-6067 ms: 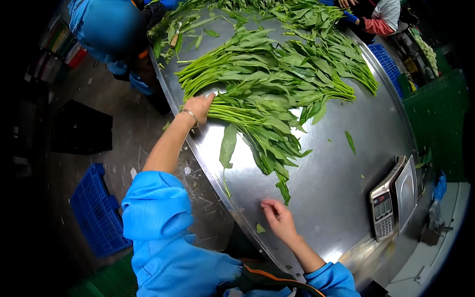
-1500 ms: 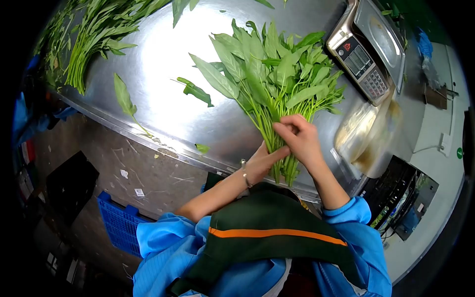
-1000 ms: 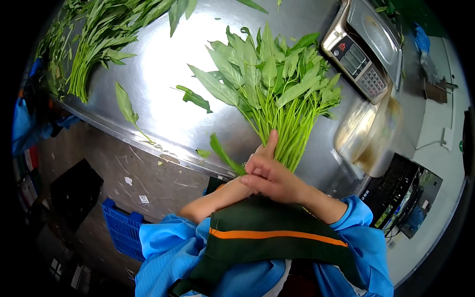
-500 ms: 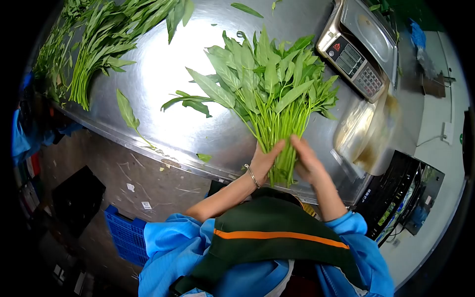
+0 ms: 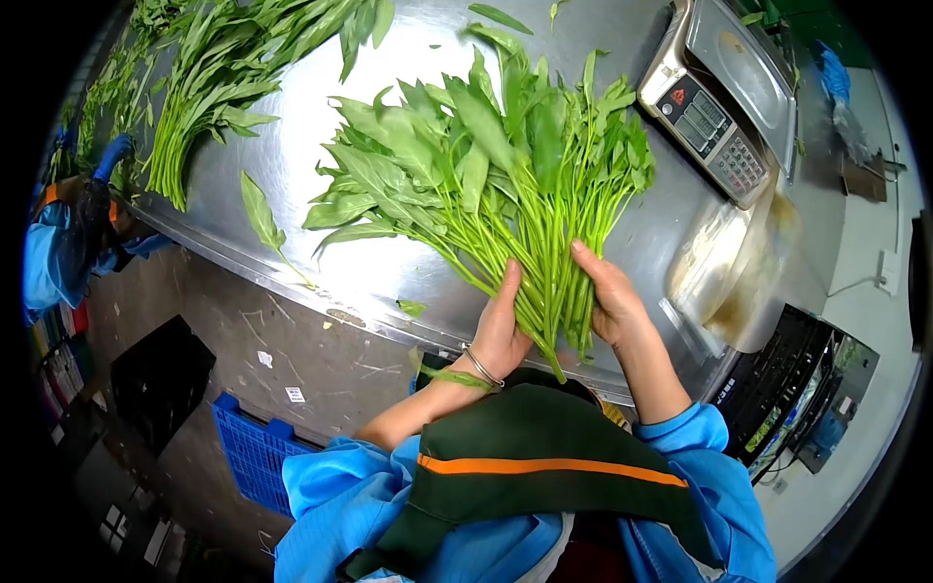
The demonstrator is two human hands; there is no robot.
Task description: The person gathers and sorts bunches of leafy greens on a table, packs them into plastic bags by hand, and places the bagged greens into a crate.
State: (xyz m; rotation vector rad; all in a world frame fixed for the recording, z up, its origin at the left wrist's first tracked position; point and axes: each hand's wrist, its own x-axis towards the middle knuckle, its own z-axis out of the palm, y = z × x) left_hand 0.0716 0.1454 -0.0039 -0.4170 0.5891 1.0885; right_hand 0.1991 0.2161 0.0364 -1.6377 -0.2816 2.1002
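A leafy bunch of water spinach (image 5: pixel 530 209) lies fanned out over the metal table, its cut stems pointing toward me. My left hand (image 5: pixel 501 330) cups the stems from the left, thumb laid along them. From the right, my right hand (image 5: pixel 612 296) holds the same stems, its thumb on top. The fingers of both hands are partly hidden under the bunch. A metal bangle (image 5: pixel 480 367) circles my left wrist, and a green stem piece (image 5: pixel 457 377) lies across the forearm beside it.
A digital scale (image 5: pixel 714 126) stands at the right, with clear plastic bags (image 5: pixel 729 262) below it. More water spinach (image 5: pixel 209 97) lies at the far left, near a co-worker's blue-gloved hand (image 5: pixel 114 155). A loose leaf (image 5: pixel 260 209) rests by the table edge. A blue crate (image 5: pixel 255 452) sits on the floor.
The bunch has spread wider, mainly to the left, and my hands have moved slightly apart. A green stem piece now lies on my left forearm. A co-worker's gloved hand has come into view.
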